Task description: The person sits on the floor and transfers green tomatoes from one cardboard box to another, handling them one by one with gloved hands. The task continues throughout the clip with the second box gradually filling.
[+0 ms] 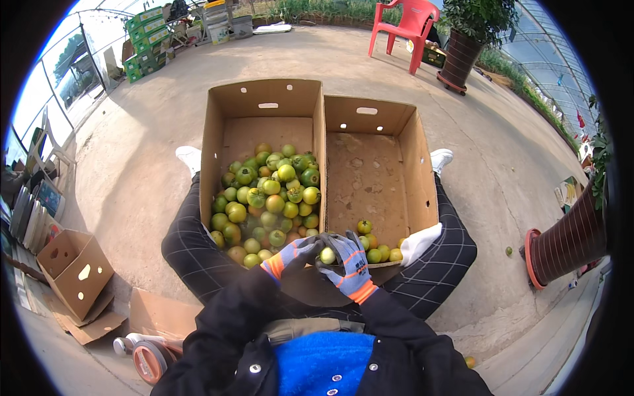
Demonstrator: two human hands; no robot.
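Both my hands wear blue-grey work gloves with orange cuffs and dark-coated fingers. A pale green tomato (327, 255) is held in the fingers of my right hand (350, 265), over the near edge of the boxes. My left hand (297, 253) is right beside it, its fingertips reaching towards the tomato; whether they grip it is hidden. The left cardboard box (267, 129) holds a heap of green and orange-tinged tomatoes (271, 187). In the right cardboard box (366, 163), several tomatoes (374, 255) lie at the near end. A white cloth (421, 242) drapes over its near right corner.
My legs in checked trousers flank the boxes. An empty carton (74, 270) and flattened cardboard (161, 312) lie at left, near a lidded container (148, 361). A large potted plant (564, 237) stands at right. Farther off are a red plastic chair (406, 24) and stacked green cartons (146, 39).
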